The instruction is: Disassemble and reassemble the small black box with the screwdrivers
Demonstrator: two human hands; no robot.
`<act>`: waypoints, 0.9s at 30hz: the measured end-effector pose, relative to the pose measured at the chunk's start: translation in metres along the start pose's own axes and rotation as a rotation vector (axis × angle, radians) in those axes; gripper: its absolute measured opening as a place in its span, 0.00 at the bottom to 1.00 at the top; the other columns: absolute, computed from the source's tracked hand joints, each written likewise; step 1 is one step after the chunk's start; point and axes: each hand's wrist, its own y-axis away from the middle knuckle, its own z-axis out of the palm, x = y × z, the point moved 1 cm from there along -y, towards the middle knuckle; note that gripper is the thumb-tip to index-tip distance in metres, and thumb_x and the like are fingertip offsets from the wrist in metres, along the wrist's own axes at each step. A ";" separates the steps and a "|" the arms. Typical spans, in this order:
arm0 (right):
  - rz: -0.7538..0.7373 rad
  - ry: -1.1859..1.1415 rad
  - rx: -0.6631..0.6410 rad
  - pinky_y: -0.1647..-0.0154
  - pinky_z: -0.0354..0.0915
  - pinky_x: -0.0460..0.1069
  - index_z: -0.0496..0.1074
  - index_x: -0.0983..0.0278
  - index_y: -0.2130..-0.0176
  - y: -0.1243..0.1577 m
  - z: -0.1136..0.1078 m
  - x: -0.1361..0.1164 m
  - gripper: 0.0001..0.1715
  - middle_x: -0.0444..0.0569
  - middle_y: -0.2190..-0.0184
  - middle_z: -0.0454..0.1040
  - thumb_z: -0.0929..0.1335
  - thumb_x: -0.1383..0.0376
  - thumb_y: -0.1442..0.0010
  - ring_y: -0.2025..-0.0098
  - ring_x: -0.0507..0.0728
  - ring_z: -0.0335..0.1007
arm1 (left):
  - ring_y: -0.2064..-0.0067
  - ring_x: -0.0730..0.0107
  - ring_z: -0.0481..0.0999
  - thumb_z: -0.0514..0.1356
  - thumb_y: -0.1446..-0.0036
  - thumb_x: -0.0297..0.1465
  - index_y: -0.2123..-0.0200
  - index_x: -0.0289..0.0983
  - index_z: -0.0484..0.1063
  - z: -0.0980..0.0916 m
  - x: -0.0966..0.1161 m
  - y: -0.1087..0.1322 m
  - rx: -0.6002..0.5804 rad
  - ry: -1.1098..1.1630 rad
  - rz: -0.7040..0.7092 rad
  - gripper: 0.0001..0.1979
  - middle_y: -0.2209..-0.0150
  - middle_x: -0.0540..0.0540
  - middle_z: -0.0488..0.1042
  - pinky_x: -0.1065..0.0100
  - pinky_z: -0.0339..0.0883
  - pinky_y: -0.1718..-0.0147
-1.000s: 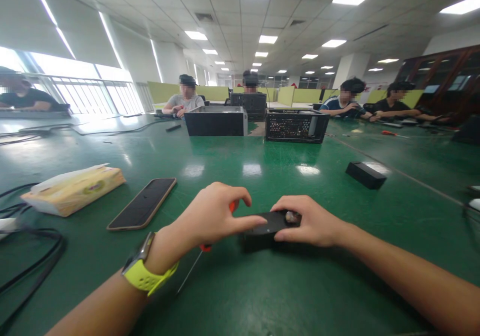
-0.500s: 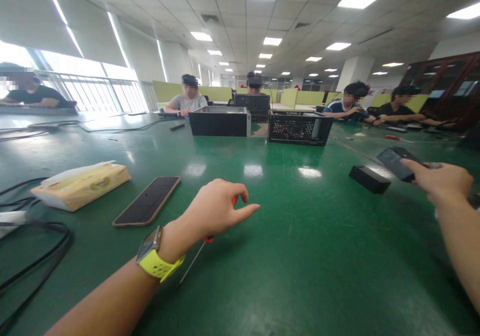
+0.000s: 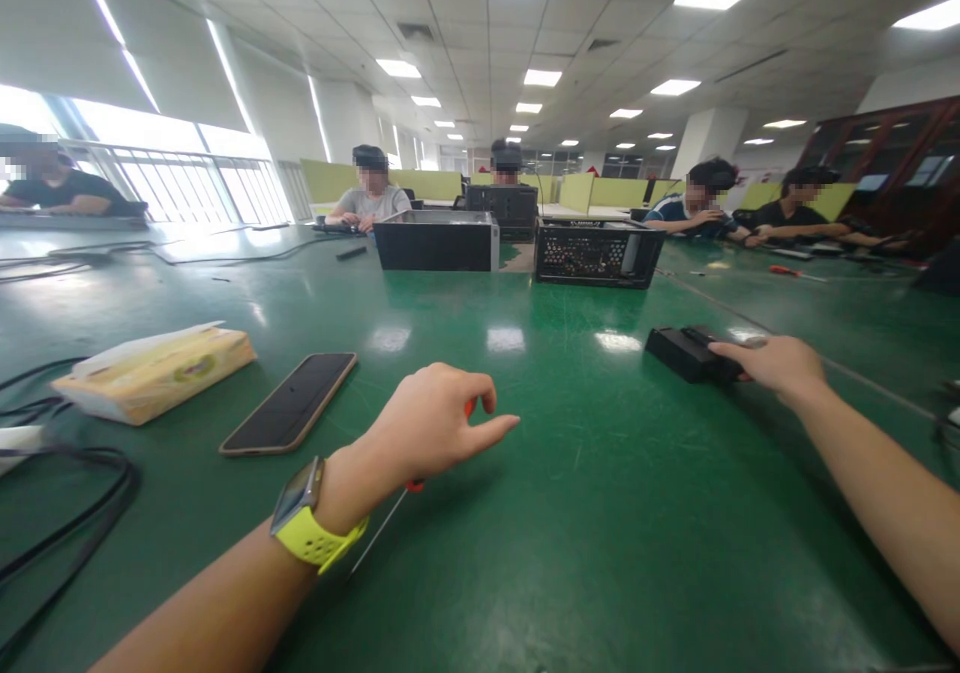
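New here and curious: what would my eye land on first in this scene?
Two bare arms reach over a glossy green table. The left hand, with a yellow-strapped watch at its wrist, grips a red-handled screwdriver; the right hand touches black boxes farther right.

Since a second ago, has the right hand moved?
Yes. The right hand moved right and farther out, away from the phone, onto the black boxes.

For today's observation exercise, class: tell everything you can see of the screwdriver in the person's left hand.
The screwdriver is gripped in the closed left hand. Its handle looks like red plastic, showing only between the fingers and below the palm. A thin metal shaft slants down toward the wearer, its tip close to the green table; contact unclear.
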 end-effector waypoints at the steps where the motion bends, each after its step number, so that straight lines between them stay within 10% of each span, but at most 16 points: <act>1: 0.024 0.020 -0.031 0.76 0.57 0.56 0.71 0.63 0.79 0.002 0.004 -0.004 0.30 0.61 0.80 0.71 0.68 0.39 0.53 0.77 0.63 0.64 | 0.74 0.72 0.68 0.56 0.43 0.48 0.69 0.39 0.75 0.000 0.000 0.000 -0.003 -0.004 -0.001 0.19 0.75 0.49 0.73 0.69 0.57 0.71; 9: 0.210 0.187 -0.093 0.76 0.58 0.57 0.74 0.68 0.59 0.009 0.003 -0.006 0.42 0.75 0.57 0.73 0.64 0.35 0.52 0.64 0.72 0.70 | 0.71 0.68 0.71 0.55 0.43 0.49 0.69 0.39 0.75 -0.001 0.001 0.003 -0.030 -0.012 0.000 0.19 0.74 0.48 0.75 0.67 0.57 0.69; 27: 0.282 0.214 -0.108 0.63 0.62 0.58 0.70 0.60 0.44 0.008 0.007 -0.005 0.49 0.63 0.43 0.69 0.60 0.32 0.51 0.48 0.74 0.66 | 0.72 0.69 0.69 0.56 0.44 0.48 0.69 0.40 0.75 0.004 0.003 0.002 -0.071 -0.018 -0.024 0.18 0.75 0.49 0.72 0.69 0.53 0.71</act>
